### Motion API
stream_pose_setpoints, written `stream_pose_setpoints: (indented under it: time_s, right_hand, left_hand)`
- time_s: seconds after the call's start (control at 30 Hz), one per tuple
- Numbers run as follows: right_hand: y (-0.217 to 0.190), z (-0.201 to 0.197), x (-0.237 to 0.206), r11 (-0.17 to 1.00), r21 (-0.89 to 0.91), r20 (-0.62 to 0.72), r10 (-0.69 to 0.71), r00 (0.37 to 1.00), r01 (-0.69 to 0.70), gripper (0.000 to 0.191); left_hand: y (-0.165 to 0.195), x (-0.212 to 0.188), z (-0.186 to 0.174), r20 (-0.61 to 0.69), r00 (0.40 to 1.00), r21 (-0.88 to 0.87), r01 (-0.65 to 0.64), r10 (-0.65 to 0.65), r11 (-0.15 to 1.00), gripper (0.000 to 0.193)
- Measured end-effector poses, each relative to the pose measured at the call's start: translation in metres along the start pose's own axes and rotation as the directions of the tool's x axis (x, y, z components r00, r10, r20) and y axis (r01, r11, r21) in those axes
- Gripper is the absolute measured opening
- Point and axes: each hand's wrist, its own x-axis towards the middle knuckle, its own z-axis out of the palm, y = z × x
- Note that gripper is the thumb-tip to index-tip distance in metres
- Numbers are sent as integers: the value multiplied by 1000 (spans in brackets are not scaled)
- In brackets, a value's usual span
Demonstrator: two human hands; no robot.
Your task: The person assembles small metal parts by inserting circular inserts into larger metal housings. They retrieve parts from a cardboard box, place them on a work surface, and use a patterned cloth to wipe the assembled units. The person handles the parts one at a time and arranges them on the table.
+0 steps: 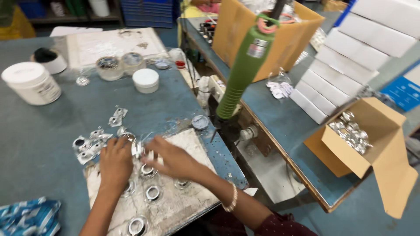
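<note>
A round white plastic tub (31,83) with a smooth lid stands at ten o'clock on the worn blue surface (39,144). Near it lie small shiny metal pieces in clear bags (89,142), crinkly and bright. The left hand (114,164) rests palm down on a scratched white board (183,205) with round holes, its fingers curled together, touching a shiny metal ring (138,149) at the middle of the board. The right hand (175,159) lies just beside it, fingers bent onto the same ring; I cannot tell how tightly its grip is closed. A ribbed green tool (245,65) hangs at one o'clock. At three o'clock an open brown cardboard box (372,153) holds more shiny pieces.
</note>
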Motion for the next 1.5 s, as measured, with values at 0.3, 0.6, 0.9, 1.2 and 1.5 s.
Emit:
stream_pose_setpoints:
  time_s: [0.3, 0.6, 0.9, 1.2, 1.5]
  right_hand:
    - [-6, -20, -134, 973, 74, 165, 203, 965, -217, 47]
    - [14, 0, -167, 992, -50, 87, 123, 989, -119, 42]
    - [32, 20, -151, 992, -86, 35, 101, 994, -98, 40]
    - [25, 14, -160, 992, 21, -33, 122, 992, -121, 32]
    - [13, 4, -121, 939, 93, -280, 343, 897, -330, 27]
  left_hand:
    - [-24, -11, 30, -16, 988, -136, 149, -152, 980, 19]
    - [-5, -115, 148, 708, 698, -514, 618, -112, 595, 25]
    - [11, -143, 158, 820, 569, -480, 741, -59, 470, 31]
    - [1, -141, 139, 548, 826, -629, 512, -134, 586, 36]
    - [53, -186, 56, 214, 962, -385, 242, -169, 890, 31]
